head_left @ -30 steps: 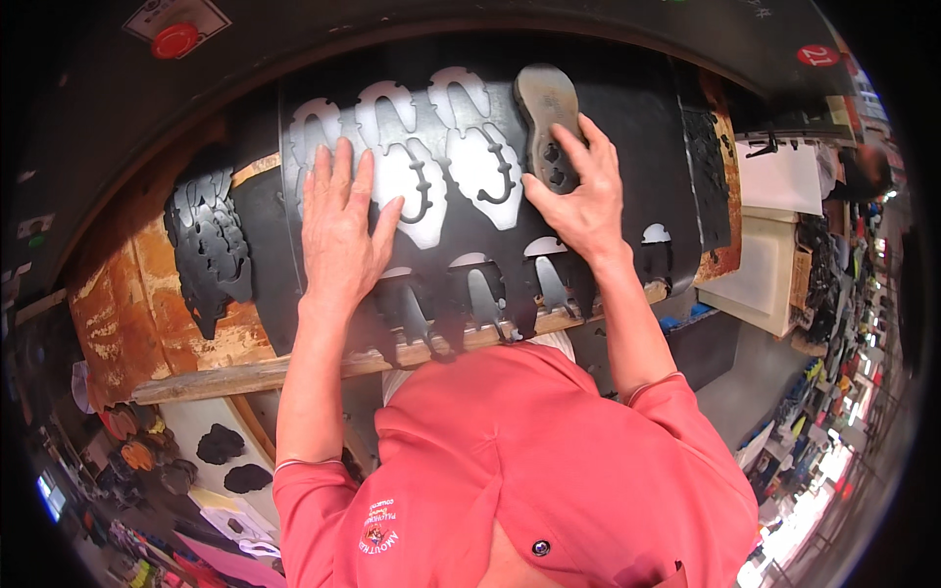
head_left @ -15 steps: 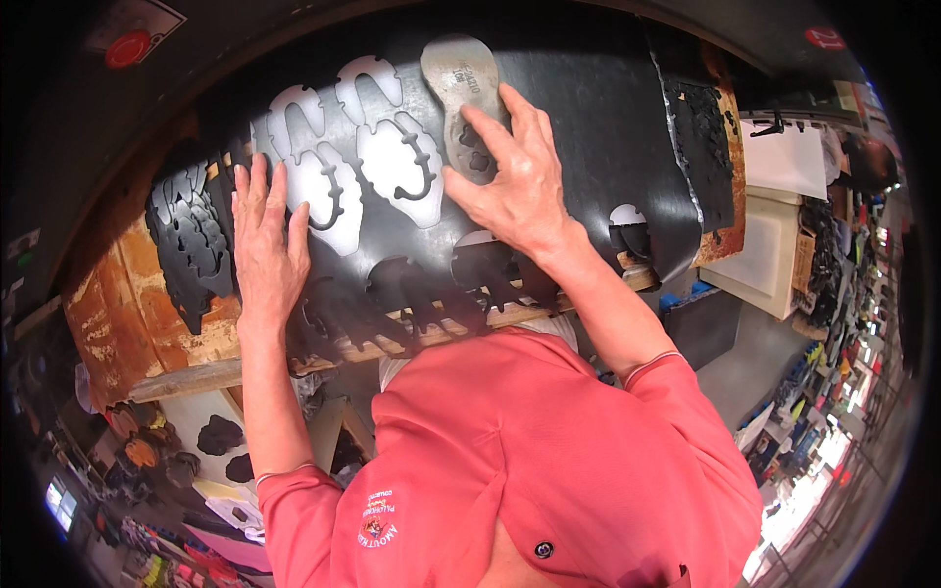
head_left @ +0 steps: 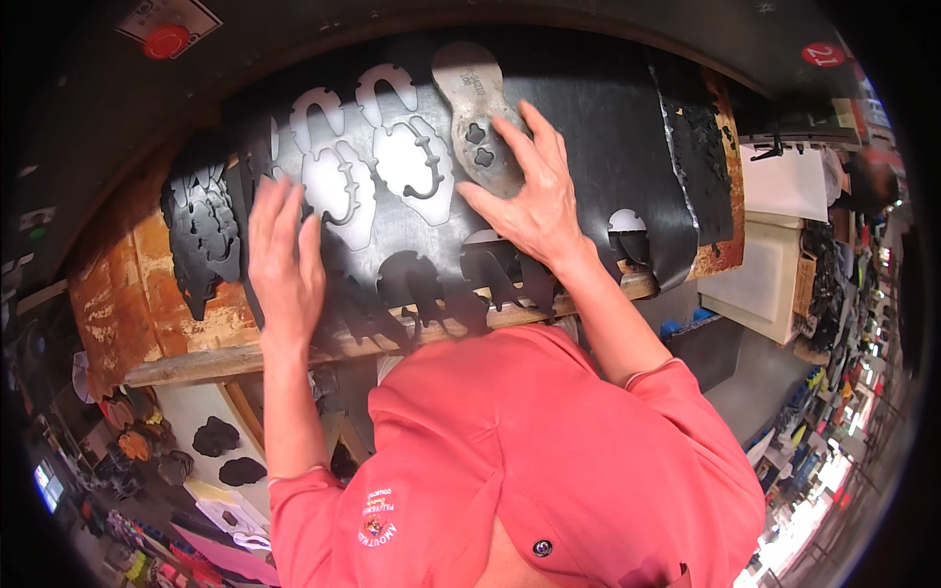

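Observation:
A black sheet (head_left: 598, 127) covers the work surface, with sole-shaped cut-outs (head_left: 400, 162) that show white. To their right lies a grey metal sole-shaped die (head_left: 469, 86), with small flower-shaped openings in its narrower part. My right hand (head_left: 541, 201) is open at the die's lower right side, thumb and fingers spread; whether the fingertips touch it I cannot tell. My left hand (head_left: 286, 260), slightly blurred, is open and holds nothing. It hovers near the sheet's left part, beside the leftmost cut-outs.
Black cut pieces (head_left: 201, 230) are piled on the worn brown board (head_left: 123, 284) at the left. Ragged sheet strips hang over the wooden front edge (head_left: 211, 367). A red button (head_left: 167, 41) sits on the dark machine beam above. A whitish box (head_left: 750, 269) stands at the right.
My right hand has drawn slightly down and right, uncovering more of the die's openings. My left hand has come off the sheet's left edge toward me. The whole view has shifted a little.

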